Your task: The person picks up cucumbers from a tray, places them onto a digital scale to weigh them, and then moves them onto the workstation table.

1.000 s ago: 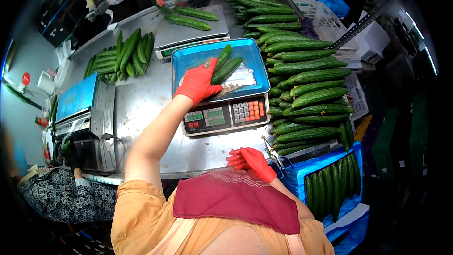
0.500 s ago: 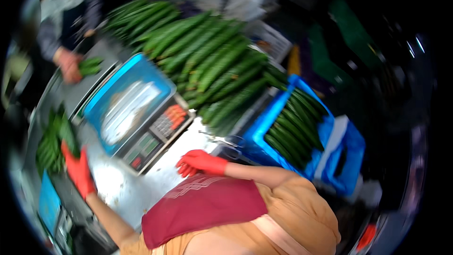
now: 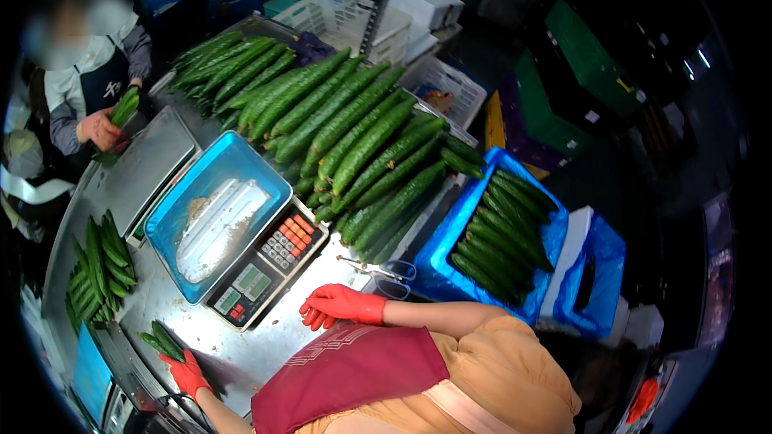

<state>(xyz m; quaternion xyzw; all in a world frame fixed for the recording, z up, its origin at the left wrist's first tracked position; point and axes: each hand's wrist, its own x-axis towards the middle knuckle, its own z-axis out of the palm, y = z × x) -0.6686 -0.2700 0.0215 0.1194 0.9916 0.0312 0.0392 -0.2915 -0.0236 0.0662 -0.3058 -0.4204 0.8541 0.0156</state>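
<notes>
My left hand (image 3: 187, 374), in a red rubber glove, is closed on the near end of a couple of short cucumbers (image 3: 165, 341), low over the steel table at the left. My right hand (image 3: 344, 305), gloved in red too, hangs over the table's near side in front of my apron. Its fingers droop slightly apart and nothing shows in them. A pair of scissors (image 3: 396, 271) lies just beyond it. Between the hands, farther off, stands an electronic scale (image 3: 261, 261) with a blue tray (image 3: 281, 185) on top; the tray holds no cucumbers.
A large heap of cucumbers (image 3: 346, 128) covers the far side, and a smaller pile (image 3: 100, 269) sits at the left. At right, a blue-lined box (image 3: 438, 253) holds rows of cucumbers. Across the table a person (image 3: 100, 124) in pink gloves handles greens. White crates (image 3: 338, 16) stand behind.
My left hand has drawn back from the left pile toward me, bringing cucumbers with it. My right hand has barely moved. The other person's hands have lifted greens off the table.
</notes>
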